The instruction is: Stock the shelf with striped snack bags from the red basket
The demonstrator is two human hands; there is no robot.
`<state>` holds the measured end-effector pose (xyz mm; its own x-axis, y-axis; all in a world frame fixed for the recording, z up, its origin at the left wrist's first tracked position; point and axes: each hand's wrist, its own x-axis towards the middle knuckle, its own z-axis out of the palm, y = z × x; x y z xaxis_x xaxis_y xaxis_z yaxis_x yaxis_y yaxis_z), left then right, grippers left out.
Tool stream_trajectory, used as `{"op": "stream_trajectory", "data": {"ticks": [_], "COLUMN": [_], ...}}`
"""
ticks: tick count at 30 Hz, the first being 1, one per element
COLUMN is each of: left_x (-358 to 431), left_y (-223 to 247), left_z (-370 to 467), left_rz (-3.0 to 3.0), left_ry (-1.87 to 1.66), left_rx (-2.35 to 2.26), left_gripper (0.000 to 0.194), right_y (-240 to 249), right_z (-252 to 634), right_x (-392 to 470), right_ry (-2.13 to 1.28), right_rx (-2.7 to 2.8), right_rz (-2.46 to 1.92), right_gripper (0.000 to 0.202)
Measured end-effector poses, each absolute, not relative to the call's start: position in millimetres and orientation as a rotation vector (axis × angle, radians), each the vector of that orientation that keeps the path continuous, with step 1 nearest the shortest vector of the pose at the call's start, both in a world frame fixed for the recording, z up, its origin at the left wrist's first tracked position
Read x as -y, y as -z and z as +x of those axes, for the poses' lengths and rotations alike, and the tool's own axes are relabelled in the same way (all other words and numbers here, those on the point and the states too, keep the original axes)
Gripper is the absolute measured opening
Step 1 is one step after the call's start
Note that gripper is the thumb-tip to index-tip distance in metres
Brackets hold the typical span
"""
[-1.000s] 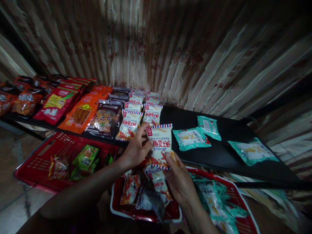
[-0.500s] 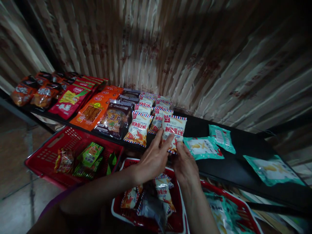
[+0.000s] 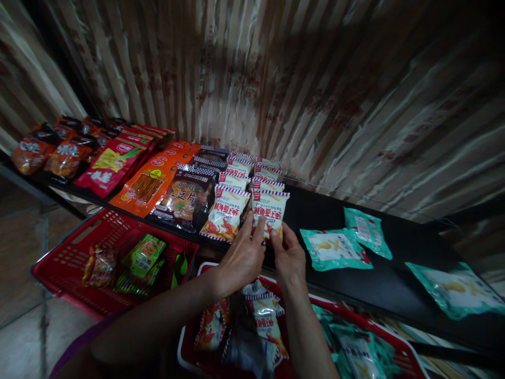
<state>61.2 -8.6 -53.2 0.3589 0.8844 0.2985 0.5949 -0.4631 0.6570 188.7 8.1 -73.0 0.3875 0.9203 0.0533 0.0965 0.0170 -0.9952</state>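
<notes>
Both hands are at the lower edge of a white snack packet (image 3: 268,208) with striped ends, at the front of the right-hand column of such packets. My left hand (image 3: 245,252) has its fingers on the packet's lower left part. The thumb and fingers of my right hand (image 3: 290,255) close on its lower right corner. Directly left stands a matching packet (image 3: 226,213), with more behind both. Below the hands, a red basket with a white rim (image 3: 180,347) holds more white packets (image 3: 266,318).
Dark shelf (image 3: 390,279) bears teal packets (image 3: 335,248) at right; brown (image 3: 185,197), orange (image 3: 148,184) and red packets (image 3: 112,160) at left. A red basket (image 3: 79,252) with green packets (image 3: 145,255) is lower left; another (image 3: 406,352) with teal packets is lower right.
The white packet and both hands have moved left and slightly down, so the packet now lines up in front of the right-hand column. The view has shifted slightly.
</notes>
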Motion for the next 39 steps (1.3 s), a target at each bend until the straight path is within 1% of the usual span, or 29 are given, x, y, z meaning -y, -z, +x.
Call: {"op": "stream_trajectory", "data": {"ticks": [7, 12, 19, 25, 30, 33, 36, 39], "left_x": [8.2, 10.3, 13.2, 12.4, 15.5, 18.0, 20.0, 19.7], "left_y": [54.8, 57.9, 56.7, 57.6, 60.4, 66.0, 74.3, 84.4], "left_z": [66.3, 70.0, 73.3, 72.9, 76.3, 79.1, 81.8, 85.3], "left_rz": [2.147, 2.153, 2.107, 2.126, 2.202, 2.299, 2.419, 2.521], "left_ry": [-0.879, -0.884, -0.883, -0.858, -0.859, -0.908, -0.933, -0.954], "left_rx": [-1.309, -1.305, -1.314, -1.322, -1.356, -1.364, -1.355, -1.356], "left_gripper": [0.065, 0.065, 0.067, 0.068, 0.067, 0.074, 0.081, 0.082], "right_y": [72.8, 73.5, 72.9, 78.2, 83.7, 78.0, 65.3, 52.1], "right_z": [191.0, 193.5, 195.5, 197.2, 195.5, 194.6, 196.2, 203.5], "right_x": [-5.9, -5.8, -4.3, -3.1, -4.0, -1.7, 2.2, 0.3], "right_ry": [-0.542, -0.395, -0.490, -0.507, -0.504, -0.366, -0.161, -0.033], "right_rx": [1.272, 1.399, 1.345, 1.335, 1.230, 1.231, 1.321, 1.396], "right_rz": [-1.712, -1.747, -1.748, -1.683, -1.644, -1.621, -1.573, -1.559], "right_gripper": [0.061, 0.059, 0.056, 0.053, 0.057, 0.058, 0.053, 0.049]}}
